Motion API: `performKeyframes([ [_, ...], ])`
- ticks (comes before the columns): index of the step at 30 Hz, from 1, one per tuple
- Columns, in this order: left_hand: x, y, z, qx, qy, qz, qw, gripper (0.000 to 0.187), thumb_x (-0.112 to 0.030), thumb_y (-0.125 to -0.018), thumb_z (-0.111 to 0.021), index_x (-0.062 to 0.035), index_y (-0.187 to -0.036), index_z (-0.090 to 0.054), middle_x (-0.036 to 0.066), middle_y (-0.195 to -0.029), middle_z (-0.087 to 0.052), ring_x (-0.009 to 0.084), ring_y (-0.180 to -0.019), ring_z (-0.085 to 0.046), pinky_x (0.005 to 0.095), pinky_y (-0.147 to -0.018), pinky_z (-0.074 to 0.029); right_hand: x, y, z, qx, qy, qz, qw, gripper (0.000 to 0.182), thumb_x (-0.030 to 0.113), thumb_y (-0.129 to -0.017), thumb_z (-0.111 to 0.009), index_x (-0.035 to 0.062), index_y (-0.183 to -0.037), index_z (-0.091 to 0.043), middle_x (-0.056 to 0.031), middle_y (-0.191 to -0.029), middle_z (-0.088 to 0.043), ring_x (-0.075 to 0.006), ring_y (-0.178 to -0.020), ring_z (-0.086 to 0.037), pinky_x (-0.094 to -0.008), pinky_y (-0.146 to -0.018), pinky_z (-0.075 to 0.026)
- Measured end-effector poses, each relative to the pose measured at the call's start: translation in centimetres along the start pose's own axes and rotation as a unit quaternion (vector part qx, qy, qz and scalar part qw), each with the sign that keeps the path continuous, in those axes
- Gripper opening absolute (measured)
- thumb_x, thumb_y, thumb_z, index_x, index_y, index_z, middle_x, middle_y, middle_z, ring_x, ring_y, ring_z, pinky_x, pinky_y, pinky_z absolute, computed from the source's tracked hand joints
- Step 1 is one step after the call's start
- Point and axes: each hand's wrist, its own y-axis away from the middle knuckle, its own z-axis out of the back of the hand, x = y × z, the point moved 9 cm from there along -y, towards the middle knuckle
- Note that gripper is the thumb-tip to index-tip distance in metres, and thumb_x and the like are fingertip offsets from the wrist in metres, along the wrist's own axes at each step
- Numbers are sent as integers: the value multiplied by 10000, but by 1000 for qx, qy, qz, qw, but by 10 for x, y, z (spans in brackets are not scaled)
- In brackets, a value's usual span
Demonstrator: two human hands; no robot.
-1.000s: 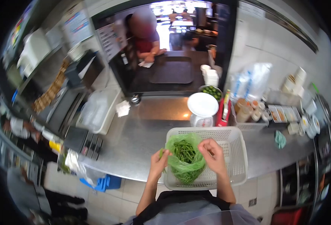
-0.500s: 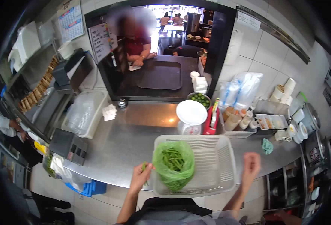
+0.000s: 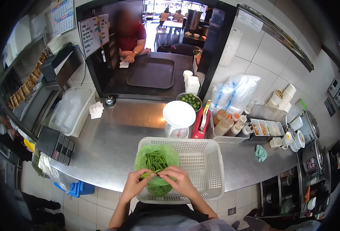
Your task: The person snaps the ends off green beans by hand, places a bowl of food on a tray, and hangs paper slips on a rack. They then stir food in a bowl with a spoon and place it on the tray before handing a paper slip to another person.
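Note:
A green plastic bag (image 3: 171, 154) full of cut green beans (image 3: 154, 161) stands with its mouth open in the left half of a white perforated basket (image 3: 220, 173). Above the bag's near side, my left hand (image 3: 136, 182) is closed in a pinch on a green bean (image 3: 146, 175). My right hand (image 3: 180, 180) meets it fingertip to fingertip, pinching the same bean at its right end. My fingers hide part of the bean and some of the bag. The right half of the basket shows its bare slotted floor.
Behind the basket are a white-topped scale (image 3: 179, 115), a red tape dispenser (image 3: 201, 123), a bowl of green limes (image 3: 189, 101) and a bin of squeeze bottles (image 3: 231, 134). A person in a red shirt (image 3: 133, 40) leans at the pass-through beside a dark tray (image 3: 152, 73).
My right hand has swung in from the basket's right side to the bag. My left hand has moved from the bag's left edge over it, still with green bean. The view has shifted.

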Motion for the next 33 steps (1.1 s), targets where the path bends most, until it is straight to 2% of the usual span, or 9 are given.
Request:
performKeyframes([
  [9, -7, 5, 0, 8, -41, 14, 999, 110, -100, -852, -619, -4, -873, -667, -22, -584, -544, 26, -517, -429, 200, -478, -349, -16, 3, 3, -49, -79, -84, 992, 138, 36, -762, -681, -13, -879, -627, -89, -819, -639, -192, -764, -624, -299, -697, -473],
  [13, 0, 8, 3, 5, -74, 16, 997, 109, -98, -845, -626, -1, -872, -666, -25, -599, -561, 26, -516, -443, 195, -475, -355, -12, -1, 4, -40, -49, -35, 997, 129, 22, -762, -671, -9, -879, -627, -106, -816, -637, -223, -767, -618, -304, -696, -468],
  [14, 1, 8, 4, 3, -82, 13, 997, 109, -98, -843, -629, 0, -870, -666, -26, -603, -565, 26, -516, -446, 194, -474, -356, -6, -3, 5, -52, -47, -1, 998, 105, 61, -780, -649, 1, -851, -600, -97, -741, -598, -252, -686, -585, -330, -643, -448],
  [17, -2, 7, 7, -8, -83, 9, 996, 109, -100, -834, -640, 1, -865, -664, -30, -598, -559, 25, -516, -442, 193, -465, -342, -14, -3, -4, 9, -39, -42, 998, 84, 52, -789, -633, 11, -835, -577, -99, -818, -565, -267, -774, -562, -344, -686, -438],
  [20, -11, 7, 7, -8, -90, -19, 996, 106, -105, -831, -647, -7, -865, -666, -34, -593, -551, 25, -509, -421, 194, -453, -314, -6, -3, -5, 1, -12, -1, 1000, 80, 46, -799, -616, 31, -843, -551, -111, -958, -500, -269, -910, -513, -333, -790, -408],
  [25, 1, 5, 0, 50, 12, 21, 998, 97, -93, -834, -638, 3, -830, -656, -25, -586, -543, 28, -495, -381, 197, -453, -289, -12, 2, -13, 45, -180, -27, 982, 69, 85, -849, -584, 48, -869, -530, -91, -1110, -418, -199, -1008, -457, -313, -903, -344],
  [29, -5, 6, -11, 82, 122, 4, 989, 162, -134, -872, -595, 1, -787, -622, -15, -580, -531, 36, -488, -388, 195, -459, -295, -17, 4, -34, 65, -477, -132, 866, 96, 141, -903, -538, 52, -875, -520, -54, -1134, -407, -131, -1019, -439, -300, -916, -337],
  [32, -3, 7, -25, 103, 221, -7, 970, 212, -181, -915, -543, -9, -804, -598, -14, -583, -501, 47, -508, -389, 198, -482, -301, -13, -4, -43, 59, -565, -135, 812, 110, 158, -920, -515, 54, -885, -521, -37, -1159, -401, -108, -1033, -433, -297, -917, -335],
  [33, -3, 7, -28, 110, 282, -9, 953, 232, -203, -922, -532, -14, -797, -583, -15, -576, -484, 51, -503, -377, 200, -480, -293, -13, -8, -42, 55, -548, -128, 825, 108, 156, -915, -522, 53, -885, -523, -41, -1157, -409, -116, -1035, -435, -303, -918, -334],
])
